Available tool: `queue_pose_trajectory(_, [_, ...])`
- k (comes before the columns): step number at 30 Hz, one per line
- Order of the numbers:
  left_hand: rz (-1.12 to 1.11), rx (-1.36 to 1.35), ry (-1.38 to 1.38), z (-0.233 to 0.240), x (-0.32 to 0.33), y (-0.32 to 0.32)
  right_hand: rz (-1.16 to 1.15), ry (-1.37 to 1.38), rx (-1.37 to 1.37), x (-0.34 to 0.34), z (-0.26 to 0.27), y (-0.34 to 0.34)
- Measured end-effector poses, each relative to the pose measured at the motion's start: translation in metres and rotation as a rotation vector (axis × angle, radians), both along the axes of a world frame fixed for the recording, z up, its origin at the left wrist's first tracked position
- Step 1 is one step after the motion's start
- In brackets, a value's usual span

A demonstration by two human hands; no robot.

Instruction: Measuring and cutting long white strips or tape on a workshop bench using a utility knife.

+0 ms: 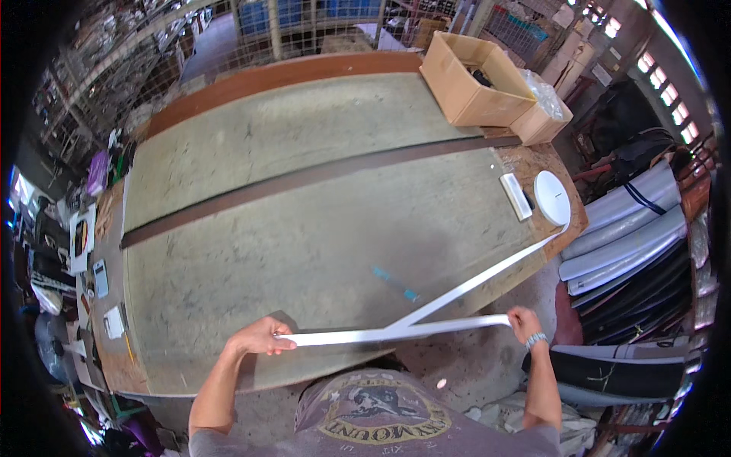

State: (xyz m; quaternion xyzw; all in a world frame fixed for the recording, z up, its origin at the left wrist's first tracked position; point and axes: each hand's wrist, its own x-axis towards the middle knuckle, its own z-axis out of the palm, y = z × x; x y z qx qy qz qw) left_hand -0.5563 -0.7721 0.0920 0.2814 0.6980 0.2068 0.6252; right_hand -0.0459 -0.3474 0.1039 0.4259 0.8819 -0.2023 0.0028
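Note:
A flat white strip (pixel 451 327), like tape or webbing, stretches between my two hands near the front edge of the worktable (pixel 320 228). My left hand (pixel 264 336) pinches its left end between thumb and fingers. Out past the table's front edge, my right hand (pixel 523 324) grips the strip's other part, and a watch sits on that wrist. From where the two lengths meet, another length of strip (pixel 485 279) slants up to a white roll (pixel 552 198) at the table's right corner. Whether the lengths are joined or only overlap I cannot tell.
A white block (pixel 515 197) lies beside the roll. Cardboard boxes (pixel 480 85) stand at the back right. A dark bar (pixel 297 185) crosses the table. A teal object (pixel 410 295) lies near the middle. At left are a phone-like device (pixel 100 278) and a pencil (pixel 129 347). Rolled sheets (pixel 628 228) fill the right side.

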Motion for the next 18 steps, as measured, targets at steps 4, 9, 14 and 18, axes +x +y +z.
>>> queue_pose_trajectory(4, [-0.253,0.108,0.145,0.012,-0.046,0.098,-0.211,0.057,-0.216,0.065,-0.019,0.047])
queue_pose_trajectory(9, [-0.617,0.386,1.16,0.087,-0.169,0.296,-0.362,0.419,-0.759,0.012,-0.02,0.104])
queue_pose_trajectory(14, [0.516,0.623,1.837,0.201,-0.241,0.463,-0.207,0.961,-0.626,-0.169,-0.053,0.162])
queue_pose_trajectory(18, [0.196,0.41,1.7,0.159,-0.18,0.507,-0.266,0.897,-0.389,-0.317,-0.103,0.2])
